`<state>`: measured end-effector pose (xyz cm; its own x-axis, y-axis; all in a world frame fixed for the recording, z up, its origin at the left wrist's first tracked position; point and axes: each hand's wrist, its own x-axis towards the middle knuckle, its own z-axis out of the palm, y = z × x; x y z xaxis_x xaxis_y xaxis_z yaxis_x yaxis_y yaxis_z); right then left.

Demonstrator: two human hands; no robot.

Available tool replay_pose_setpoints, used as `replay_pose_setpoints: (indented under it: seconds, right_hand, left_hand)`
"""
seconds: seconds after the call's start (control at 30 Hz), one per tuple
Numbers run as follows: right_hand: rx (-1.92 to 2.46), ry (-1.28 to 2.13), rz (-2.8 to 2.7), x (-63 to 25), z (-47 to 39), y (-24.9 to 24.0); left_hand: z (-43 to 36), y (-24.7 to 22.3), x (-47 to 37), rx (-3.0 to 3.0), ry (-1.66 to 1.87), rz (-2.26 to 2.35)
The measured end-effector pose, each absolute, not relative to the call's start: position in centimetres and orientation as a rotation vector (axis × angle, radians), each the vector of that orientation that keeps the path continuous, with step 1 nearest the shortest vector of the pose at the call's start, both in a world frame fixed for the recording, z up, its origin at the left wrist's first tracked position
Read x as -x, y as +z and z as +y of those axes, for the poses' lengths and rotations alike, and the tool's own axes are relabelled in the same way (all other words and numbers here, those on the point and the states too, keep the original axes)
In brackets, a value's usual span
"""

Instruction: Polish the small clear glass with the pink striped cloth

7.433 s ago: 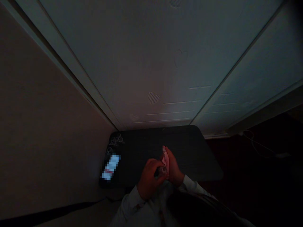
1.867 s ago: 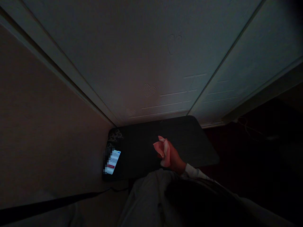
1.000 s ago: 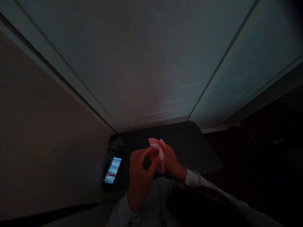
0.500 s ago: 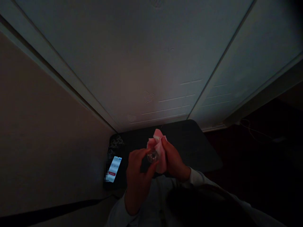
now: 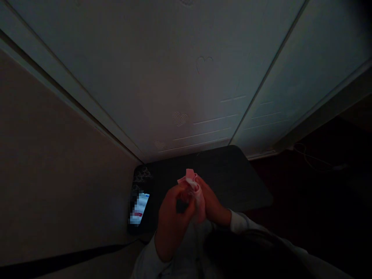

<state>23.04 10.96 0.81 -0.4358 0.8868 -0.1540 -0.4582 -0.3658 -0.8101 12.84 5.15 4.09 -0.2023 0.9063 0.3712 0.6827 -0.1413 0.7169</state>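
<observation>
Examining the hands, we find the right hand (image 5: 213, 201) gripping a bunched pink cloth (image 5: 200, 205), its folds standing up past the fingers. The left hand (image 5: 171, 221) has thumb and fingers narrowed around what appears to be a small clear piece (image 5: 185, 195), set against the cloth; its exact outline we cannot tell in this light. Both are held above the dark tabletop (image 5: 232, 176). We judge that the piece could slip, since only the fingertips appear to hold it, and that loose folds could hide or snag its edge. Dimness would make a poor grip hard to notice. On the tabletop's left end we record a lit phone (image 5: 141, 207) and, behind it, a cluster of clear items (image 5: 143, 174). A pale panel with heart reliefs (image 5: 162, 77) stands behind; a white cable (image 5: 309, 159) lies at right.
</observation>
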Motion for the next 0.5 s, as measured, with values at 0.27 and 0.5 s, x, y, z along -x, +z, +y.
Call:
replay_pose_setpoints:
  seconds: [0.27, 0.5]
  right_hand:
    - [0.518, 1.802, -1.153, -24.3, 10.7, 0.3]
    - [0.651, 1.835, -1.003, -23.5, 10.7, -0.3]
  left_hand:
    - [5.4, 4.9, -12.6, -2.077, 1.304, 1.889]
    - [5.4, 5.0, -12.7, -2.133, 1.225, 1.792]
